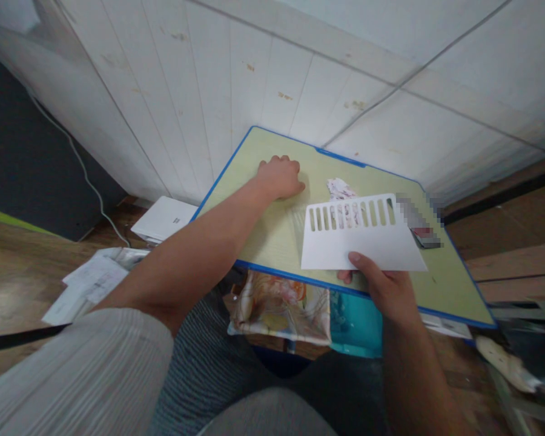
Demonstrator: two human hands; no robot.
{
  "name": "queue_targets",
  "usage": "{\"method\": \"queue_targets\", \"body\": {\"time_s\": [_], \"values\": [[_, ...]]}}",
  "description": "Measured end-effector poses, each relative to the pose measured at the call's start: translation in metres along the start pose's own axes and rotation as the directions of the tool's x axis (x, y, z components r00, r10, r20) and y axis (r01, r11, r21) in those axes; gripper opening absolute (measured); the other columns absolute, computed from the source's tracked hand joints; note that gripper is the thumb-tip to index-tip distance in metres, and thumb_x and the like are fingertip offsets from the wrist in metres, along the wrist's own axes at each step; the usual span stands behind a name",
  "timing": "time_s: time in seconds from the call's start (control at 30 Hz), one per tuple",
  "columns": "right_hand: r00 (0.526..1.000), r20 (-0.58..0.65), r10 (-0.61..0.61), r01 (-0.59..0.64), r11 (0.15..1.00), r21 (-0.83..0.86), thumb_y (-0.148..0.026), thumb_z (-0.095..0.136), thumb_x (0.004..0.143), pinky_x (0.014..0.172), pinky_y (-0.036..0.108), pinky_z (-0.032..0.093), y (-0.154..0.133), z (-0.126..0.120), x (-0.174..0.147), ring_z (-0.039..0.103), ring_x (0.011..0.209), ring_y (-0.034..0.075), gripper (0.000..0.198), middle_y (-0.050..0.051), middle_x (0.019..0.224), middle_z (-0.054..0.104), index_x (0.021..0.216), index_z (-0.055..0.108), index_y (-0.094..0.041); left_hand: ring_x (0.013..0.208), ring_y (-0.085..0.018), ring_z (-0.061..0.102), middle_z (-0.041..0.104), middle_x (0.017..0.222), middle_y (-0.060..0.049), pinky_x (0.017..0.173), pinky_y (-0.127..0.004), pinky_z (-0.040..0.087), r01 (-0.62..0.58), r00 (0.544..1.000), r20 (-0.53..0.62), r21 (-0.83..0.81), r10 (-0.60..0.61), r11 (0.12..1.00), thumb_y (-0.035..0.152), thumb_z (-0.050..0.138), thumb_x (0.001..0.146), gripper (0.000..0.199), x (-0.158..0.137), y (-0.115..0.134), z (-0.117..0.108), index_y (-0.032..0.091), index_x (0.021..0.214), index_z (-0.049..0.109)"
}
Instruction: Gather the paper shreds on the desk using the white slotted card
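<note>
My right hand point(390, 287) grips a white card with a row of slots point(345, 248) by its near edge, thumb on top and fingers beneath. The card is tilted above a small table point(254, 236) with a pale yellow top and blue rim. Printed paper pieces point(340, 186) lie just behind it, and patterned bits show through some slots. Toward the far left of the tabletop, my left hand point(281, 177) rests palm down with curled fingers. Anything under those fingers is hidden. A pixelated, flat dark item point(424, 233) lies right of the card.
A white wall point(263, 79) stands behind the table, with a grey cable point(390, 94) running down it. On the floor at left are a white box point(163, 218) and papers point(91, 278). A printed package with a teal end point(356, 321) sits below the table's near edge.
</note>
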State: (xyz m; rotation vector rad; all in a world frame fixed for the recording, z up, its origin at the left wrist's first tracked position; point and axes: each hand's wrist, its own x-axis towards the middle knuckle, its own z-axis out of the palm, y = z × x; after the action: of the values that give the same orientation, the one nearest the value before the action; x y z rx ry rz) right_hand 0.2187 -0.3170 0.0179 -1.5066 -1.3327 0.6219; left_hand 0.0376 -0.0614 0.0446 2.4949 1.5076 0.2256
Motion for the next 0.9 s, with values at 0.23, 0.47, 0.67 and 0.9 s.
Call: {"method": "queue_targets", "body": {"time_s": [0.23, 0.47, 0.67, 0.9], "values": [[1.000, -0.008, 0.001, -0.001, 0.999, 0.036, -0.069, 0.087, 0.102, 0.063, 0.041, 0.068, 0.005, -0.003, 0.002, 0.070, 0.058, 0.025, 0.061, 0.007, 0.060, 0.073, 0.060, 0.077, -0.026, 0.163, -0.042, 0.058, 0.067, 0.179, -0.013, 0.136, -0.059, 0.049, 0.003, 1.000, -0.002, 0.014, -0.003, 1.000, 0.053, 0.067, 0.108, 0.067, 0.000, 0.000, 0.000, 0.034, 0.172, 0.072], [1.000, 0.010, 0.009, -0.009, 0.999, 0.035, -0.071, 0.091, 0.099, 0.062, 0.039, 0.069, 0.004, -0.001, 0.002, 0.073, 0.058, 0.025, 0.059, 0.008, 0.062, 0.075, 0.064, 0.079, -0.025, 0.164, -0.042, 0.058, 0.067, 0.179, -0.015, 0.136, -0.059, 0.049, 0.004, 1.000, -0.004, 0.011, -0.004, 1.000, 0.052, 0.067, 0.108, 0.067, 0.001, 0.000, 0.001, 0.032, 0.172, 0.072], [0.999, 0.003, 0.043, -0.044, 0.999, 0.027, -0.067, 0.095, 0.095, 0.067, 0.043, 0.074, 0.010, -0.006, -0.002, 0.078, 0.062, 0.029, 0.054, 0.008, 0.065, 0.079, 0.064, 0.078, -0.027, 0.166, -0.041, 0.057, 0.064, 0.181, -0.017, 0.136, -0.057, 0.049, 0.000, 1.000, 0.009, 0.014, 0.000, 1.000, 0.052, 0.066, 0.109, 0.068, 0.002, 0.000, 0.001, 0.028, 0.172, 0.071], [0.997, -0.061, 0.040, -0.034, 0.994, 0.099, -0.047, 0.090, 0.098, 0.065, 0.042, 0.072, 0.018, -0.006, 0.000, 0.074, 0.059, 0.026, 0.042, 0.006, 0.064, 0.076, 0.066, 0.076, -0.024, 0.166, -0.040, 0.057, 0.065, 0.181, -0.015, 0.136, -0.056, 0.049, 0.005, 1.000, 0.010, 0.024, -0.006, 1.000, 0.052, 0.066, 0.110, 0.065, -0.001, 0.001, -0.001, 0.029, 0.170, 0.073]]}}
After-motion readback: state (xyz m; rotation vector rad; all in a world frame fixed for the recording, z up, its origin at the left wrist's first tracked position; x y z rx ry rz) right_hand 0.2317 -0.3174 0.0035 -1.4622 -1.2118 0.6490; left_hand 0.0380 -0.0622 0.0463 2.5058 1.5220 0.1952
